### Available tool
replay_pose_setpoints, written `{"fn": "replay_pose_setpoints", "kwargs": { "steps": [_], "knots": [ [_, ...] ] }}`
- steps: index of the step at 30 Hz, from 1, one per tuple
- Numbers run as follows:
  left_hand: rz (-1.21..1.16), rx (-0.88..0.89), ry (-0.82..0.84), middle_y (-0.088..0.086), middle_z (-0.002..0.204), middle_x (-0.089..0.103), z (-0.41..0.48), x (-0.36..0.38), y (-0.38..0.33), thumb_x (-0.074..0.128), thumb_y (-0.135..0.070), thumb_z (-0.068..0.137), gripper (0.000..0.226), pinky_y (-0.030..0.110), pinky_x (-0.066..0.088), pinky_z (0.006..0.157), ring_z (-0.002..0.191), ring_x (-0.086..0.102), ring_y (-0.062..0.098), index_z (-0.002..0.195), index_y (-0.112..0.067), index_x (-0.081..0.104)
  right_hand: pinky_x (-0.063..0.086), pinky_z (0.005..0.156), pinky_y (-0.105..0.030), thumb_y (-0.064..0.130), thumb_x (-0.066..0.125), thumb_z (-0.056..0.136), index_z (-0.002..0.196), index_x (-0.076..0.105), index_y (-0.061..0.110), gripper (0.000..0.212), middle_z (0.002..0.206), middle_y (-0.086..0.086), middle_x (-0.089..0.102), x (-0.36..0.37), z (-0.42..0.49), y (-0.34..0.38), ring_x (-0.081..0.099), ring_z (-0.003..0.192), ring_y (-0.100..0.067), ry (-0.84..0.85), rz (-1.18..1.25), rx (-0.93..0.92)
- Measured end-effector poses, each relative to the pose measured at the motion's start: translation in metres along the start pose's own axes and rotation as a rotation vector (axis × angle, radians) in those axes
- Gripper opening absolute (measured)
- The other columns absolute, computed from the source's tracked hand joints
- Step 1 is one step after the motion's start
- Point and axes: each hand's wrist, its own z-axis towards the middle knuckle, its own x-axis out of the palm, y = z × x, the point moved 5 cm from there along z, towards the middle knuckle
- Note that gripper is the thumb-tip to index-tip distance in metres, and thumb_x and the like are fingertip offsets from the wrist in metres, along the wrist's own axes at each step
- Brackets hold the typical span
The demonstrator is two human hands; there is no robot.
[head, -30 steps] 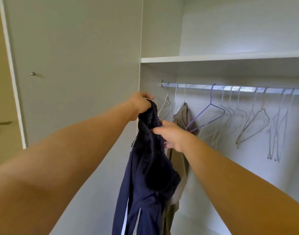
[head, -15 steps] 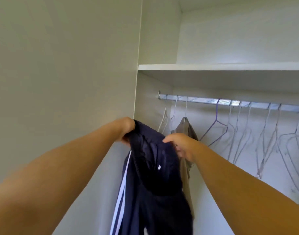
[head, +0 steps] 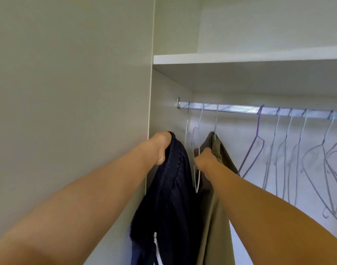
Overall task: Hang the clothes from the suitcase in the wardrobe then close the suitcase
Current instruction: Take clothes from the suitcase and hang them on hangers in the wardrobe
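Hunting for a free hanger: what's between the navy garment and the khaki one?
Two bare white hangers on the rail, with the right hand at one of them. Head view.

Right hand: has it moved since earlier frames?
Yes. The right hand left the navy track pants and went right, to the white hanger beside the khaki trousers hanging on the rail.

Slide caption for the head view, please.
Left hand holds a navy garment below the wardrobe rail; right hand reaches for a white hanger beside a hung khaki garment.
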Motion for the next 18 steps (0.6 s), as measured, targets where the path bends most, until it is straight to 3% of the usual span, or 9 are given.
{"fn": "replay_pose_setpoints", "kwargs": {
  "steps": [2,4,5,7,10,12,14,16,18],
  "knots": [
    [0.074,-0.001,0.014,0.011,0.087,0.048,0.004,0.003,-0.001,0.031,-0.003,0.093,0.025,0.027,0.044,0.076,0.073,0.044,0.022,0.085,-0.006,0.055,0.052,0.079,-0.035,0.000,0.040,0.093,0.133,0.039,0.003,0.040,0.120,-0.019,0.052,0.002,0.009,-0.011,0.057,0.096,-0.027,-0.002,0.129,0.090],
    [0.101,-0.009,0.042,0.014,0.095,0.047,0.007,0.007,0.000,0.033,-0.002,0.089,0.023,0.036,0.044,0.089,0.076,0.044,0.024,0.102,-0.003,0.052,0.041,0.057,-0.024,0.002,0.040,0.094,0.109,0.054,0.003,0.021,0.089,-0.011,0.051,-0.001,0.010,-0.012,0.044,0.063,-0.014,-0.051,0.124,0.091],
    [0.096,-0.010,0.067,0.013,0.091,0.048,0.007,0.009,0.000,0.036,-0.003,0.089,0.020,0.036,0.047,0.084,0.072,0.045,0.025,0.099,-0.002,0.052,0.037,0.056,-0.024,0.005,0.039,0.094,0.106,0.053,0.007,0.018,0.083,-0.009,0.047,-0.006,0.010,-0.008,0.036,0.058,-0.011,-0.109,0.095,0.050],
    [0.098,-0.012,0.104,0.012,0.083,0.050,0.003,0.014,0.002,0.040,-0.007,0.091,0.017,0.032,0.046,0.065,0.067,0.047,0.026,0.098,-0.002,0.054,0.042,0.068,-0.031,0.007,0.036,0.096,0.112,0.054,0.004,0.024,0.083,-0.008,0.044,-0.019,0.012,-0.001,0.039,0.063,-0.015,-0.232,0.039,-0.053],
    [0.077,0.013,0.116,0.011,0.082,0.051,0.005,0.012,0.005,0.042,-0.009,0.092,0.032,0.030,0.044,0.059,0.067,0.048,0.025,0.120,-0.001,0.055,0.046,0.084,-0.034,0.004,0.036,0.097,0.120,0.051,-0.006,0.029,0.077,-0.008,0.049,-0.026,0.008,0.008,0.052,0.081,-0.023,-0.260,0.058,-0.078],
    [0.078,0.037,0.108,0.010,0.081,0.051,0.007,0.011,0.006,0.042,-0.009,0.092,0.038,0.029,0.043,0.059,0.065,0.047,0.024,0.128,0.001,0.051,0.045,0.088,-0.034,0.005,0.037,0.097,0.127,0.047,-0.006,0.034,0.103,-0.016,0.059,-0.016,0.006,0.006,0.057,0.098,-0.029,-0.160,0.059,-0.034],
    [0.100,0.050,0.094,0.010,0.084,0.052,0.005,0.006,0.005,0.042,-0.011,0.092,0.039,0.029,0.044,0.062,0.068,0.049,0.024,0.129,0.001,0.050,0.043,0.089,-0.034,0.007,0.038,0.096,0.138,0.034,-0.005,0.044,0.131,-0.019,0.050,0.000,0.002,0.001,0.051,0.116,-0.032,-0.055,0.093,0.027],
    [0.091,0.070,0.085,0.011,0.084,0.051,0.005,0.002,0.003,0.040,-0.009,0.090,0.030,0.029,0.044,0.063,0.069,0.049,0.025,0.114,0.000,0.056,0.044,0.095,-0.036,0.010,0.041,0.096,0.141,0.031,-0.006,0.049,0.138,-0.019,0.046,0.016,0.000,-0.005,0.049,0.121,-0.034,0.035,0.156,0.073],
    [0.057,0.095,0.053,0.010,0.081,0.049,0.003,-0.001,0.003,0.037,-0.006,0.088,0.018,0.028,0.042,0.061,0.066,0.046,0.024,0.085,-0.004,0.055,0.043,0.098,-0.037,0.008,0.040,0.097,0.135,0.040,-0.007,0.041,0.135,-0.021,0.049,0.026,-0.001,-0.009,0.050,0.121,-0.035,0.083,0.224,0.108]
  ]
}}
